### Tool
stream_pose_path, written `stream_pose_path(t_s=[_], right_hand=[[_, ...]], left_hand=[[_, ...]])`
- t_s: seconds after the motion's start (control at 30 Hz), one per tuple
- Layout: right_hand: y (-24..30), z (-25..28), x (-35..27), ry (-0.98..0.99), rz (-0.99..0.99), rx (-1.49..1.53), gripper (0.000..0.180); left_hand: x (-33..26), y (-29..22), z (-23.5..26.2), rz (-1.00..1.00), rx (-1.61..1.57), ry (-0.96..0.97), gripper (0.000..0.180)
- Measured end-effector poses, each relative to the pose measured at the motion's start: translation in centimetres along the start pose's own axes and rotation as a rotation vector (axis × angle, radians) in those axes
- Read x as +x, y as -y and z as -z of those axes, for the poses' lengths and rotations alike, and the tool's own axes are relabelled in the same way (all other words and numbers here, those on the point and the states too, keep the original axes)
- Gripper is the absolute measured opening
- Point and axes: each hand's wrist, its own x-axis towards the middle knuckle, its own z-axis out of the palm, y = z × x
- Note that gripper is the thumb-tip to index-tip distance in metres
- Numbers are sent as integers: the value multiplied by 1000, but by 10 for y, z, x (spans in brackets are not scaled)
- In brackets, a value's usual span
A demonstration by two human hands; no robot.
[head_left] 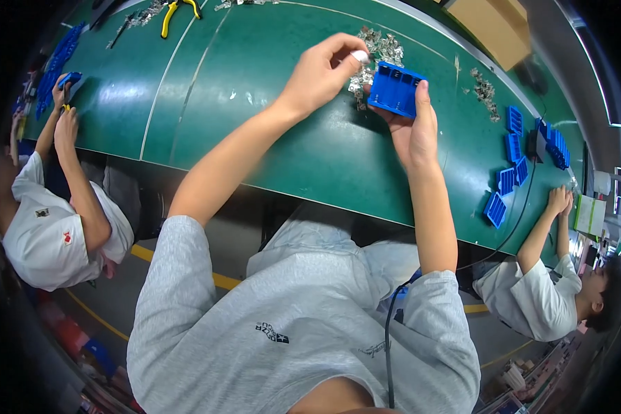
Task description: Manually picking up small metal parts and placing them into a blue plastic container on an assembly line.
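My right hand (415, 134) grips a blue plastic battery holder (396, 90), its open compartments facing up and small metal contacts showing along its edges. The thumb lies over the holder's right side, the fingers beneath it. Just left of the holder, my left hand (321, 74) is closed in a pinch, with a white covering on one fingertip. Whatever it pinches is too small or hidden to make out. Behind and beside both hands spreads a pile of small shiny metal contact pieces (386, 47) on the green table (269, 155).
Several blue holders (506, 181) lie to the right, near another pile of metal pieces (485, 93). Yellow-handled pliers (169, 21) lie at the far left. A cardboard box (490, 27) stands at the back. Co-workers (69, 221) sit on both sides; a black cable (524, 207) crosses at right.
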Motion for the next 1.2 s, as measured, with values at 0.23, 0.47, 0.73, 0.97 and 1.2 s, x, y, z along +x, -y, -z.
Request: stream_pose_path(t_s=[0.23, 0.47, 0.73, 0.97, 1.2], right_hand=[[-7, 1, 3, -25, -30, -54, 45], [-9, -2, 1, -18, -40, -66, 46], [-10, -3, 1, -8, -43, -54, 48], [-13, -1, 2, 10, -37, -94, 49], [-17, 4, 3, -1, -40, -75, 44]], left_hand=[[-3, -7, -2, -260, 343, -3, 15], [-3, 5, -2, -379, 458, -20, 13], [-3, 1, -1, -350, 514, -4, 13], [0, -1, 3, -512, 672, -1, 14], [-2, 6, 2, -281, 560, 80, 18]])
